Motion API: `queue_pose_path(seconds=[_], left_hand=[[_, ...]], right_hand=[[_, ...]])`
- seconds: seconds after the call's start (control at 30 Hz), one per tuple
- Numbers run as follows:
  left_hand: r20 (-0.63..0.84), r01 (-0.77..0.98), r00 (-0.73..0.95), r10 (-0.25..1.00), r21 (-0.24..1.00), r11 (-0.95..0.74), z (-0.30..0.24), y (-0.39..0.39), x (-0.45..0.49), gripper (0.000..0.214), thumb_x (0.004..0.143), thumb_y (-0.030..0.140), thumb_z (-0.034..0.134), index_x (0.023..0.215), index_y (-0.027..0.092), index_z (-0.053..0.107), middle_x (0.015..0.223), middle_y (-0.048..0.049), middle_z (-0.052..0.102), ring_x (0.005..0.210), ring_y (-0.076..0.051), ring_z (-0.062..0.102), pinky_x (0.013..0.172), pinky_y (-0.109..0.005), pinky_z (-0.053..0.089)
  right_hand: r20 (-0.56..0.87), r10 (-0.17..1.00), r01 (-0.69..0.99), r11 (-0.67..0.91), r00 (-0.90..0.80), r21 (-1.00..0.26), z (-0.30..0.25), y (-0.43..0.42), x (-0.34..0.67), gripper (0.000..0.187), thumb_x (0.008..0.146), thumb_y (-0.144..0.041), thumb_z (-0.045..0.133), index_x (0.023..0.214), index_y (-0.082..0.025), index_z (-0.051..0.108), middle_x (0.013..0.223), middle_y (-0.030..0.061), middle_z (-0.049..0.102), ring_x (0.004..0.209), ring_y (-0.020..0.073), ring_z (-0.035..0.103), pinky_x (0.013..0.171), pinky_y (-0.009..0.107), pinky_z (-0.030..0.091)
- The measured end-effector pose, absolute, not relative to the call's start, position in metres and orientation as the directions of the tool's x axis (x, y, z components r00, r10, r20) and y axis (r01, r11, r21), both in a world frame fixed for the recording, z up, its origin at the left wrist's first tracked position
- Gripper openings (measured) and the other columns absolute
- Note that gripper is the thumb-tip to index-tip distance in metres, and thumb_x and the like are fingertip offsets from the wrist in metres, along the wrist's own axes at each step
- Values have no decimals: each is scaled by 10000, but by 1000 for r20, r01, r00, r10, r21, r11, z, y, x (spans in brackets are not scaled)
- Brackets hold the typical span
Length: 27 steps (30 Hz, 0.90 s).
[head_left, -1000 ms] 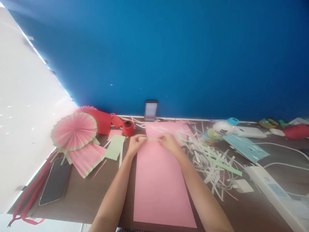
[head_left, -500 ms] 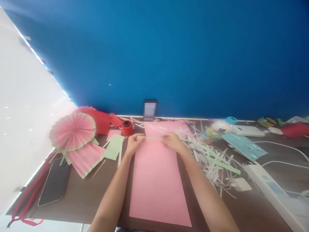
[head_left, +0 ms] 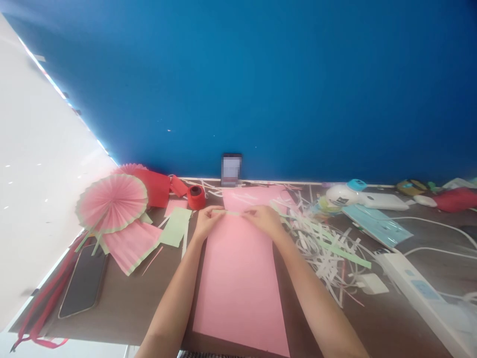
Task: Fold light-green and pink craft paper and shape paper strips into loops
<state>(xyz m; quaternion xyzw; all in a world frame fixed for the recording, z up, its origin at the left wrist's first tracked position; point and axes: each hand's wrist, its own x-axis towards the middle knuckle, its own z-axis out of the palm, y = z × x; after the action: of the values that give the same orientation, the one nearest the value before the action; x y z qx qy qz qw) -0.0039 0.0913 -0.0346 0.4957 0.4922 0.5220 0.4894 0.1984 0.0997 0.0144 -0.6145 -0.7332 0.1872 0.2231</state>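
A long sheet of pink paper (head_left: 240, 283) lies lengthwise before me, with a narrow green strip (head_left: 233, 213) along its far edge. My left hand (head_left: 207, 222) is closed on the far left corner, thumb and fingers pinching the strip and paper edge. Closer to the middle of that edge, my right hand (head_left: 264, 220) pinches it too, its fingertips a short gap from the left ones. Beyond them lies another pink sheet (head_left: 257, 197), partly hidden by my right hand.
At left are pleated pink paper fans (head_left: 112, 203), a green paper piece (head_left: 176, 227), a red tape roll (head_left: 196, 197) and a phone (head_left: 82, 281). At right lie a heap of paper strips (head_left: 328, 243), a glue bottle (head_left: 343, 194) and a power strip (head_left: 425, 298). A small screen (head_left: 231, 170) leans on the blue wall.
My right hand has slid left along the far edge, nearer my left hand. The near end of the pink sheet has shifted slightly left and towards me.
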Motion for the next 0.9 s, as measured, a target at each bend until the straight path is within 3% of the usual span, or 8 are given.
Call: queue_pose_path(seconds=[0.17, 0.33, 0.53, 0.63, 0.73, 0.9], left_hand=[[2, -104, -21, 1000, 995, -4, -34, 93, -7, 332, 622, 353, 675, 875, 140, 655, 829, -87, 691, 744, -189, 634, 632, -260, 484], [53, -153, -15, 998, 987, -54, -34, 94, -11, 279, 573, 311, 717, 778, 131, 658, 828, -100, 695, 801, -215, 645, 741, -312, 493], [52, -190, 49, 997, 981, -42, -34, 92, -12, 257, 513, 259, 753, 703, 111, 663, 791, -120, 697, 810, -252, 649, 763, -370, 510], [82, -210, 91, 992, 976, -61, -33, 91, -13, 215, 526, 236, 751, 676, 109, 662, 774, -118, 698, 868, -263, 634, 791, -373, 502], [46, -166, 145, 988, 986, -22, -32, 89, -14, 259, 530, 246, 752, 734, 107, 672, 798, -121, 697, 838, -258, 642, 789, -370, 500], [-18, -106, 218, 976, 994, 42, -32, 88, -14, 329, 603, 306, 708, 867, 115, 666, 883, -124, 686, 853, -234, 636, 808, -339, 482]], right_hand=[[118, 947, 838, 321, -300, -441, 29, 98, 197, 173, 751, -336, 546, 675, -240, 668, 753, 6, 678, 718, 180, 578, 631, 271, 372], [268, 864, 796, 498, -426, -344, 33, 90, 205, 229, 820, -321, 481, 722, -228, 666, 769, 32, 672, 782, 186, 546, 748, 324, 326], [326, 824, 826, 535, -464, -176, 19, 62, 214, 318, 894, -254, 330, 942, -220, 643, 875, 71, 669, 829, 188, 547, 753, 335, 326], [322, 816, 821, 548, -480, -164, 8, 53, 219, 317, 894, -225, 324, 992, -232, 625, 942, 61, 662, 877, 183, 547, 783, 330, 329], [366, 821, 829, 526, -438, -190, 0, 55, 224, 287, 883, -237, 362, 935, -241, 644, 872, 48, 673, 856, 186, 543, 800, 339, 320], [354, 873, 850, 442, -335, -286, 9, 71, 215, 191, 793, -342, 527, 904, -242, 645, 895, 40, 665, 897, 209, 527, 877, 394, 255]])
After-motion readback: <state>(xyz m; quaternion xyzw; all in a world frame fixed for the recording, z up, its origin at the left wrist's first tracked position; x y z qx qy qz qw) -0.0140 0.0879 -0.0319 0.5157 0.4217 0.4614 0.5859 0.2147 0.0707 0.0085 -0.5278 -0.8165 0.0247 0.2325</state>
